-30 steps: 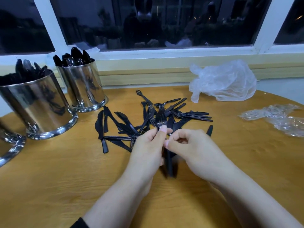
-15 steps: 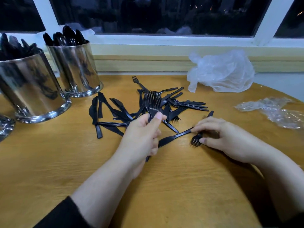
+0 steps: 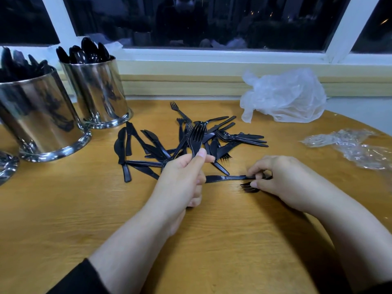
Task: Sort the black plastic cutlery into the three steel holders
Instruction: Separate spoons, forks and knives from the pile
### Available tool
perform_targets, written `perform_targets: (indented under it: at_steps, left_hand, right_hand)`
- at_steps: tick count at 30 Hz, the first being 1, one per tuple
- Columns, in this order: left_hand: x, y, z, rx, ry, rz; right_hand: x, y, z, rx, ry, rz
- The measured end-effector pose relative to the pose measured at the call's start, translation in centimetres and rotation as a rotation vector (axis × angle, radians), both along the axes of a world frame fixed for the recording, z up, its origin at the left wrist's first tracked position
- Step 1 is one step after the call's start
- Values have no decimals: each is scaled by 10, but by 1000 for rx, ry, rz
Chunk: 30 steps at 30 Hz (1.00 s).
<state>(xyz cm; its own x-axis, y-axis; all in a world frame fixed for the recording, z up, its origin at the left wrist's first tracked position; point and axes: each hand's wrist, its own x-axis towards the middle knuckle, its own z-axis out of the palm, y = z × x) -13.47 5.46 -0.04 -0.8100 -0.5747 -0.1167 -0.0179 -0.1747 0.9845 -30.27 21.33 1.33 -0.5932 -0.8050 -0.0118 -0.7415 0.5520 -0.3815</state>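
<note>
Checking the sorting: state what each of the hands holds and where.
Left hand grips forks by their handles, prongs up. Right hand pinches a fork near its prongs.

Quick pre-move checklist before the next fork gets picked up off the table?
1. Left hand grips the forks firmly: ok.
2. Right hand pinches a fork on the table: ok.
3. A knife lies against that fork, may lift too: not ok.
4. Which holder takes forks: cannot tell; rear holder shows spoons.
5. Pile still unsorted: not ok.
</note>
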Motion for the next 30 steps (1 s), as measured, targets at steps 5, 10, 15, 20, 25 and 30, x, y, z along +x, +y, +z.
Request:
perform_targets:
  at_steps: [5, 10, 15, 20, 25, 30]
  left_hand:
    - [3, -3, 0, -8, -11, -14]
    - [4, -4, 0, -21, -28, -32]
    - [4, -3, 1, -33, -30, -36]
    - [3, -3, 0, -3, -13, -11]
    - [4, -3, 1, -22, -15, 1]
    - [8, -4, 1, -65, -39, 4]
  right_hand:
    - [0, 4, 3, -14, -10, 25]
    - [3, 10, 8, 78, -39, 67]
    - [8, 6, 9, 123, -44, 65]
    - [13, 3, 15, 180, -47, 86]
    - [22, -1, 19, 228, -39, 109]
    - [29, -6, 23, 259, -45, 110]
